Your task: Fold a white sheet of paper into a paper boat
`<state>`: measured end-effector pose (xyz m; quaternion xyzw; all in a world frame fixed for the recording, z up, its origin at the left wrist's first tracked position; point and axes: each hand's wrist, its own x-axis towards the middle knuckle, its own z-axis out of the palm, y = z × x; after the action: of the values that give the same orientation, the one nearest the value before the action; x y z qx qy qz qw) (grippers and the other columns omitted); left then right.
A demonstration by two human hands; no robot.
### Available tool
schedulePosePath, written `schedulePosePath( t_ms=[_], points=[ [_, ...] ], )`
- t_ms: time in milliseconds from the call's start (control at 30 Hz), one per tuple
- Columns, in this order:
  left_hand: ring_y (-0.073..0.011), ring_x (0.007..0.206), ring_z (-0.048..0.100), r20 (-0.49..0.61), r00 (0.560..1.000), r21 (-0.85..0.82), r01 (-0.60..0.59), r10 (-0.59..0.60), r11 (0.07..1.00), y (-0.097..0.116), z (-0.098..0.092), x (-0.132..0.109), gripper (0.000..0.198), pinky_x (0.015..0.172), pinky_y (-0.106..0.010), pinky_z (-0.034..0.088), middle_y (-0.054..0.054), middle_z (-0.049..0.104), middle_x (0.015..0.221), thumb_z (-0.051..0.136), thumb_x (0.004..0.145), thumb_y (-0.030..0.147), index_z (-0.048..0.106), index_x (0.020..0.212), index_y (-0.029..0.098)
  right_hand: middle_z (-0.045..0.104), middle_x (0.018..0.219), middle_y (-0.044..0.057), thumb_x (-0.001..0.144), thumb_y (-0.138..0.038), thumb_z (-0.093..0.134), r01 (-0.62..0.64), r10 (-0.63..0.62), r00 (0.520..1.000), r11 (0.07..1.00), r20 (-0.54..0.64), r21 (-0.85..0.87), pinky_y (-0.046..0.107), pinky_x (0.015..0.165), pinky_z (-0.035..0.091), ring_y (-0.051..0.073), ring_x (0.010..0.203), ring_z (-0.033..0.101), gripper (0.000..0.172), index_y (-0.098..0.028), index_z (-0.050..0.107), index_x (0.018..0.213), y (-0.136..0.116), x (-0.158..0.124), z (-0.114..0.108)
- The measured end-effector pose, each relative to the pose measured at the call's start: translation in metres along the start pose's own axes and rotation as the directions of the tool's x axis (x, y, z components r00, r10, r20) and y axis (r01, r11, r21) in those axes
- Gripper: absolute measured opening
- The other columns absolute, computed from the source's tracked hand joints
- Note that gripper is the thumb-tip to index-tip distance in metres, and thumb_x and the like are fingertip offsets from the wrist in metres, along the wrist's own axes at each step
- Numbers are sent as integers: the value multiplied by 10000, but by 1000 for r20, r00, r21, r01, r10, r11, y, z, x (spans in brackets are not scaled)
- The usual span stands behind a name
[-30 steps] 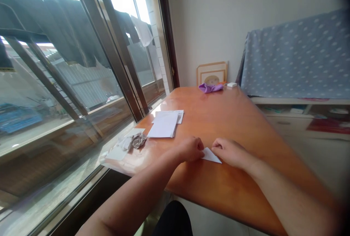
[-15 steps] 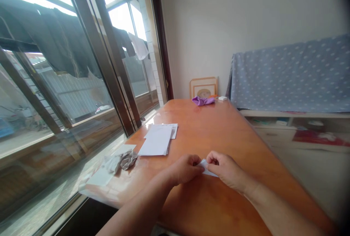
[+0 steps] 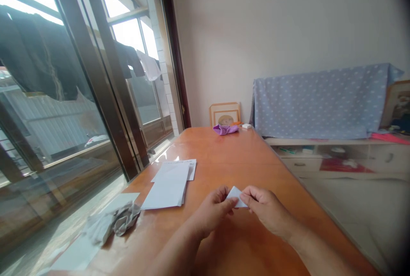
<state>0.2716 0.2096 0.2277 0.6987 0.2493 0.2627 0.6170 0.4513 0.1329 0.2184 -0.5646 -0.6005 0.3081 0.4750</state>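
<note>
1. Two pinches hold the folded paper: left hand at one side, right hand at the other.
2. It sits between them.
3. Light, even pressure should keep its edges crisp.

White folded paper, white sheets, orange-brown tabletop, purple cloth, grey cloth, blue-grey cover with pale dots.

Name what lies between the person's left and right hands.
A folded white paper lies between the left hand and the right hand, held by both, in the head view.
</note>
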Motion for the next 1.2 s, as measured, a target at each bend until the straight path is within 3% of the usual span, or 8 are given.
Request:
schedulePosePath(
  t_ms=[167, 400, 600, 800, 967, 1067, 1200],
  points=[
    [-121, 634, 525, 27, 999, 96, -25, 23, 995, 2, -3, -4, 439, 589, -235, 399, -8, 591, 752, 522, 936, 600, 586, 868, 171, 550, 700, -23, 970, -517, 498, 1, -4, 998, 998, 61, 62, 265, 641, 388, 143, 665, 479, 384, -199, 608, 785, 0, 0, 4],
    [-137, 624, 498, -53, 995, 212, -68, 81, 975, -1, -4, -6, 449, 576, -252, 363, 13, 531, 667, 444, 975, 584, 538, 754, 205, 544, 668, -31, 968, -526, 509, -42, 37, 995, 997, 87, 66, 258, 621, 400, 139, 638, 498, 382, -201, 598, 787, 1, -1, 10],
    [-137, 593, 457, -131, 986, 213, -75, 105, 974, 2, -3, -5, 447, 561, -257, 342, 27, 484, 620, 452, 970, 575, 499, 710, 215, 600, 695, -18, 968, -545, 499, -131, 118, 988, 980, 97, 150, 254, 591, 408, 131, 612, 533, 387, -191, 614, 865, -4, -3, 14],
    [-141, 656, 510, -105, 993, 139, -34, 49, 990, -1, -2, -3, 399, 593, -248, 398, 11, 533, 718, 464, 974, 559, 522, 799, 205, 597, 657, -23, 978, -536, 495, -104, 97, 993, 990, 69, 100, 253, 591, 407, 115, 580, 519, 405, -182, 608, 815, -3, -3, 8],
    [-133, 644, 492, -182, 973, 163, -114, 144, 980, -6, 0, -2, 405, 593, -245, 408, 21, 495, 704, 463, 983, 549, 489, 772, 204, 626, 704, -7, 944, -562, 554, -217, 186, 974, 926, 127, 308, 232, 527, 350, 101, 570, 509, 403, -169, 633, 902, -9, -6, 11],
    [-130, 629, 491, -226, 959, 168, -134, 170, 977, -7, 2, -3, 394, 591, -244, 409, 24, 503, 695, 452, 994, 537, 484, 781, 207, 636, 741, 6, 918, -533, 616, -233, 170, 968, 877, 183, 420, 230, 542, 361, 103, 598, 523, 390, -155, 665, 1001, -14, -10, 17],
    [-132, 621, 495, -231, 954, 192, -150, 193, 970, -7, 6, -6, 388, 586, -242, 412, 22, 523, 679, 449, 999, 529, 496, 788, 207, 636, 709, 6, 916, -483, 635, -224, 179, 974, 839, 137, 495, 229, 540, 354, 97, 575, 511, 336, -149, 671, 930, -17, -12, 26]
  ],
)
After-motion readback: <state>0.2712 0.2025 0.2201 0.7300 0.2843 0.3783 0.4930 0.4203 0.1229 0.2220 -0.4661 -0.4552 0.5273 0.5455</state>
